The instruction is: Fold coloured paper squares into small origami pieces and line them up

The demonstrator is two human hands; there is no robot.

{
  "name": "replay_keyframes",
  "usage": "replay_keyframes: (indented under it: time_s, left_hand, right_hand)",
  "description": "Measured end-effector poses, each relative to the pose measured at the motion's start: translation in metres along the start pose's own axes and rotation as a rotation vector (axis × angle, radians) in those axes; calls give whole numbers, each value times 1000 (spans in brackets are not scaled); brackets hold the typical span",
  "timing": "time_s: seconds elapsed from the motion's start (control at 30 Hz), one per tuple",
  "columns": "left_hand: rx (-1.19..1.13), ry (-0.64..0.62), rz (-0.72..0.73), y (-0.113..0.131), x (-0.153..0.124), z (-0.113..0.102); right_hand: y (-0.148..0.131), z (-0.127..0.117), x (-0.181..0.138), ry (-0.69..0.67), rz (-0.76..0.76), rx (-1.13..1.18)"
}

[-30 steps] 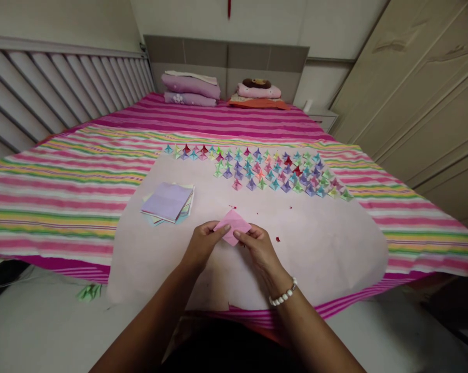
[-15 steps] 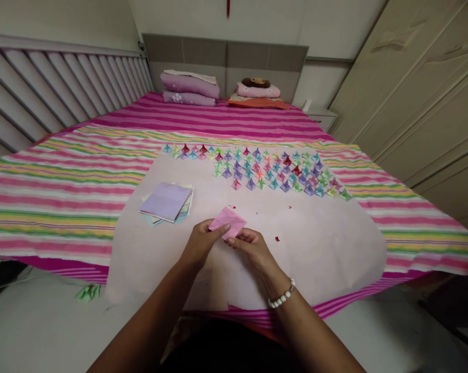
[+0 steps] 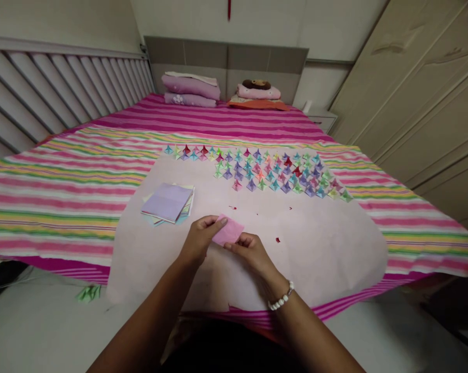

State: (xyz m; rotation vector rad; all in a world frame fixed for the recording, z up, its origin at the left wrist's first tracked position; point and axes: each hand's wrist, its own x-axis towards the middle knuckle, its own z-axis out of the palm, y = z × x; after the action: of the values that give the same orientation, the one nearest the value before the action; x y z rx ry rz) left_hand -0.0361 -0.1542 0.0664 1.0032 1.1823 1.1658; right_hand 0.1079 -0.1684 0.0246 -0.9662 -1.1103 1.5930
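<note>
A small pink paper square [image 3: 228, 231] is held between both hands just above a large pale sheet [image 3: 327, 248] spread on the bed. My left hand [image 3: 200, 240] pinches its left edge with thumb and fingers. My right hand [image 3: 249, 251], with a white bead bracelet at the wrist, pinches its lower right edge. To the left lies a stack of coloured paper squares [image 3: 167, 203] with a lilac one on top. Beyond the hands, several small folded paper shapes [image 3: 265, 171] in many colours stand in rows.
The bed carries a striped pink, yellow and green cover [image 3: 55, 191]. Folded pillows [image 3: 190, 88] lie at the headboard. A slatted rail [image 3: 43, 88] runs along the left, wardrobe doors [image 3: 424, 93] along the right. A green paper scrap [image 3: 89, 292] lies on the floor.
The pink paper has tipped from a raised diamond to a flatter, lower position. Both hands have shifted slightly left and down with it.
</note>
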Motion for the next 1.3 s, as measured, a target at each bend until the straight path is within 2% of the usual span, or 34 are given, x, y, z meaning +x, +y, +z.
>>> replay_keyframes:
  time_s: [0.2, 0.43, 0.53, 0.63, 0.73, 1.0, 1.1, 1.23, 1.3]
  left_hand:
    - [41, 22, -44, 6, -8, 7]
    - [-90, -143, 4, -10, -7, 8]
    - [-72, -59, -9, -19, -5, 7]
    - [-37, 30, 7, -21, -3, 6]
    - [-14, 70, 23, -18, -2, 5]
    - [65, 133, -9, -7, -9, 5]
    - [43, 109, -17, -9, -9, 6]
    - [-58, -26, 4, -12, -8, 5]
    - [-79, -48, 35, -12, -8, 5]
  right_hand:
    - [-2, 3, 4, 85, -52, 93]
    - [-8, 1, 7, 270, -118, 81]
    - [-7, 1, 6, 307, -118, 82]
    - [-7, 1, 5, 284, -114, 66]
    - [-8, 2, 5, 274, -113, 47]
    - [-13, -6, 6, 371, -166, 108]
    - [-14, -8, 5, 378, -166, 165]
    - [-15, -6, 3, 368, -148, 203]
    - [-13, -6, 2, 349, -147, 207]
